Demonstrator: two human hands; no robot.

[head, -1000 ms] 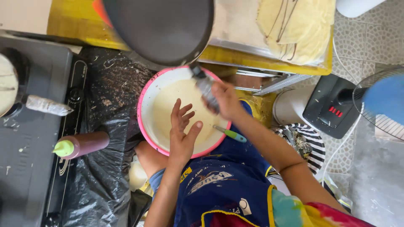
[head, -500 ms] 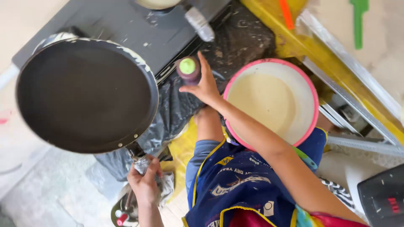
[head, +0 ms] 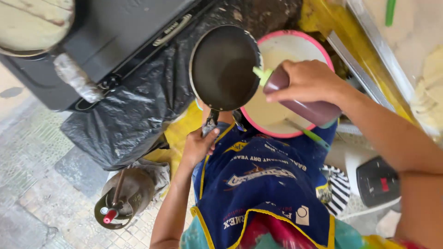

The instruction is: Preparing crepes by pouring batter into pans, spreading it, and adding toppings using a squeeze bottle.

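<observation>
My left hand (head: pixel 199 146) grips the handle of a round black frying pan (head: pixel 225 67), held level in front of my blue apron. My right hand (head: pixel 308 81) holds a dark red squeeze bottle (head: pixel 304 105) tipped sideways, its green nozzle (head: pixel 261 75) pointing at the pan's right rim. Behind the pan and bottle sits a pink-rimmed bowl of pale batter (head: pixel 289 46), partly hidden by both.
A black stove (head: pixel 115 37) stands at the upper left on a black plastic sheet (head: pixel 134 110), with a second pan (head: pixel 32 23) holding a pale flatbread on it. A small gas cylinder (head: pixel 123 198) rests on the tiled floor. A dark box (head: pixel 380 180) lies at the right.
The pan has come from my far left to in front of me over the bowl's edge. My right hand has lifted the squeeze bottle off the plastic sheet and tipped it toward the pan.
</observation>
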